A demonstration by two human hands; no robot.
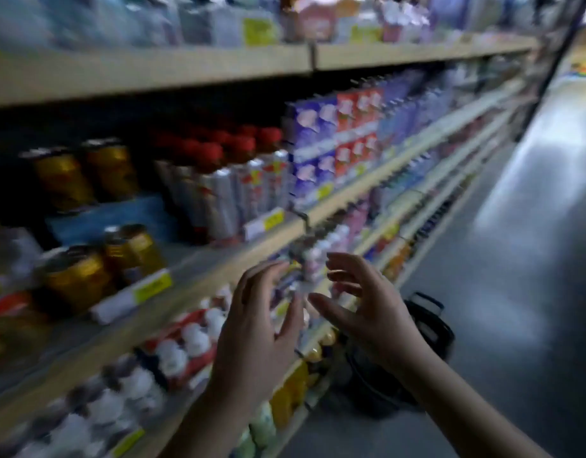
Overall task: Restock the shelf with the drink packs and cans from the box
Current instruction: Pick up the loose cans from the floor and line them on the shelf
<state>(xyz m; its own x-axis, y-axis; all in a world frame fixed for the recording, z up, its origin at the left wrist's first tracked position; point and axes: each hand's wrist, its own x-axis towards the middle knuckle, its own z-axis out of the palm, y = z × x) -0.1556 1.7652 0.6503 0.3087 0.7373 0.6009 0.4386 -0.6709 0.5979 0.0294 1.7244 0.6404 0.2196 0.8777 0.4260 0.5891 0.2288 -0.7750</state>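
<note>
Left hand (255, 335): fingers spread, empty
Right hand (371, 312): fingers spread, empty
Gold cans (77, 276): on shelf (199, 276)

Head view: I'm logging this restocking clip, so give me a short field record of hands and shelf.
left hand: open, fingers spread, holding nothing
right hand: open, holding nothing
hands' place: raised in front of the shelf edge
gold cans: on the shelf, left
red-capped bottles: same shelf, right of the cans
basket: dark, on the floor
image: blurred
</note>
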